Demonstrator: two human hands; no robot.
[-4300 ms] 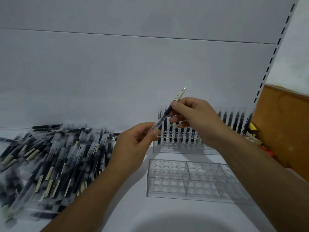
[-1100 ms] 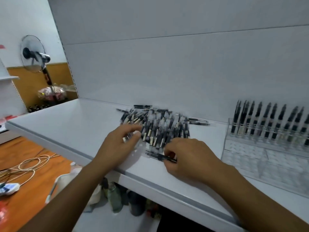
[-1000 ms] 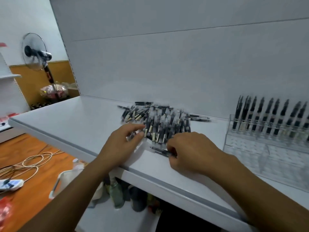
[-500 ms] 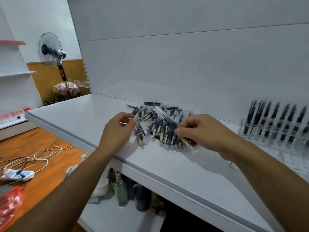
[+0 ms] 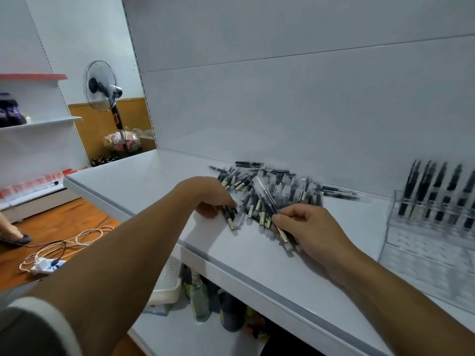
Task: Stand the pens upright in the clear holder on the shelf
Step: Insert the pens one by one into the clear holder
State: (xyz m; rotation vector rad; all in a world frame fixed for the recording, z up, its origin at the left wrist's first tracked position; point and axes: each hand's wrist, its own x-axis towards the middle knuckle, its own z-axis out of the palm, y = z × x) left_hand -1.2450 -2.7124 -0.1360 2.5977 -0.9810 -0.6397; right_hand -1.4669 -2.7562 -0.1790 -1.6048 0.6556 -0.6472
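A heap of black pens in clear sleeves (image 5: 280,187) lies on the white shelf (image 5: 144,178) against the back panel. My right hand (image 5: 316,229) pinches one sleeved pen (image 5: 266,197) that slants up over the heap. My left hand (image 5: 209,195) is at the heap's left edge, with its fingers and thumb curled round a dark pen (image 5: 230,217). The clear holder (image 5: 424,255) stands at the right. Several pens (image 5: 437,196) stand upright in its back row.
The shelf's grey front edge (image 5: 231,273) runs diagonally below my hands. Under it stand bottles (image 5: 199,300) and a white basket (image 5: 167,281). A standing fan (image 5: 101,86), floor cables (image 5: 59,242) and a person's foot (image 5: 15,237) are at the left.
Both hands left the holder and went to the heap. In the last half second my right hand drew back toward the shelf edge with its pen, and my left hand settled on the heap's edge.
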